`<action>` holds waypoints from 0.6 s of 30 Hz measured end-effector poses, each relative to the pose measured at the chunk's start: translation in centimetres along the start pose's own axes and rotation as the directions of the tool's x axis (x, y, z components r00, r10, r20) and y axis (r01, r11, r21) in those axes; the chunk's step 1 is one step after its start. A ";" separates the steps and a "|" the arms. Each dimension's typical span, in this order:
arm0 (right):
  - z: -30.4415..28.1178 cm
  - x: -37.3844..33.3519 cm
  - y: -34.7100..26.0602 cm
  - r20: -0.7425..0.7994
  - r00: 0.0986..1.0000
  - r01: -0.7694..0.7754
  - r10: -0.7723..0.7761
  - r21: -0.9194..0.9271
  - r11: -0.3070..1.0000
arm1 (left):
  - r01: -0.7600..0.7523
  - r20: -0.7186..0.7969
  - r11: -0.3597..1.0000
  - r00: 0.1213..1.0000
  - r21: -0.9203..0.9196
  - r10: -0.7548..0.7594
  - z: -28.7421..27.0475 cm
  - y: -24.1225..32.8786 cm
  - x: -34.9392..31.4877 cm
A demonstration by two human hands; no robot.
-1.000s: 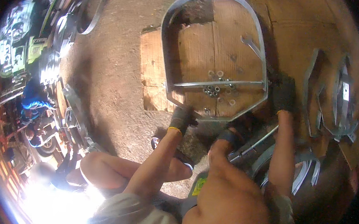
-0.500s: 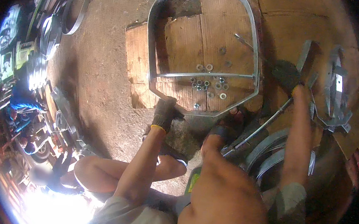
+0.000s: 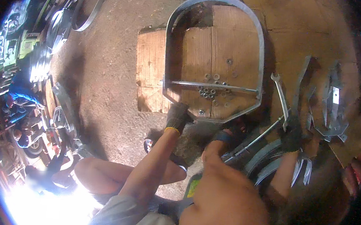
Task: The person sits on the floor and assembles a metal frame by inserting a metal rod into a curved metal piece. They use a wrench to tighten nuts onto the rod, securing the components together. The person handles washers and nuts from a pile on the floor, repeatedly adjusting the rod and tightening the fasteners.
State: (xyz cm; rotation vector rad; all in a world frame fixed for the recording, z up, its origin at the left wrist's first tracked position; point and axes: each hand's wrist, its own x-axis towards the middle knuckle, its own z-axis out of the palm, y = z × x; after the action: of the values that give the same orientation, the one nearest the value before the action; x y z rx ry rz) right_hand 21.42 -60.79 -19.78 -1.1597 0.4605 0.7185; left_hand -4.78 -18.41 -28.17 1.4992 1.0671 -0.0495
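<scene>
My left hand (image 3: 177,117), in a dark glove with a yellow cuff, is closed on the lower left edge of an arched metal frame (image 3: 260,43). The frame rests on cardboard, and a thin metal crossbar (image 3: 228,87) spans its lower part. To the right, my gloved right hand (image 3: 292,135) is closed around a wrench (image 3: 280,94), whose open jaw points up and away from me. Several nuts (image 3: 207,92) and washers (image 3: 216,77) lie on the cardboard inside the frame. A single nut (image 3: 202,112) sits near its bottom edge.
A long metal rod (image 3: 254,139) lies between my foot and right hand. Curved metal strips (image 3: 269,160) and bent brackets (image 3: 334,110) lie on the right. Cardboard (image 3: 150,68) covers part of the rough floor. Another person (image 3: 55,166) is at the lower left.
My right hand has come down toward me and swung the wrench away from the frame. The frame appears lower and farther right in view, with my left hand still on it.
</scene>
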 end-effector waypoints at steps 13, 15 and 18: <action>2.6 -2.7 5.3 -0.009 0.998 -0.053 0.056 0.213 0.976 | -0.594 0.258 0.315 0.684 0.741 0.682 9.1 10.7 -2.1; 4.7 -1.8 5.3 0.096 0.992 -0.109 0.081 0.342 0.933 | -0.562 0.314 0.256 0.721 0.786 0.618 10.7 9.9 -0.7; 5.0 -1.5 7.5 -0.013 0.999 -0.045 0.053 0.373 0.927 | -0.530 0.304 0.266 0.753 0.805 0.583 11.8 9.8 -0.5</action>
State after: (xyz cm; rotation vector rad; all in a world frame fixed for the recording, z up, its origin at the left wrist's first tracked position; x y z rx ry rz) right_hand 14.80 -54.84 -21.97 -0.8006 0.6177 0.6278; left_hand 7.31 -26.58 -23.53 2.7965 0.4166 -0.0452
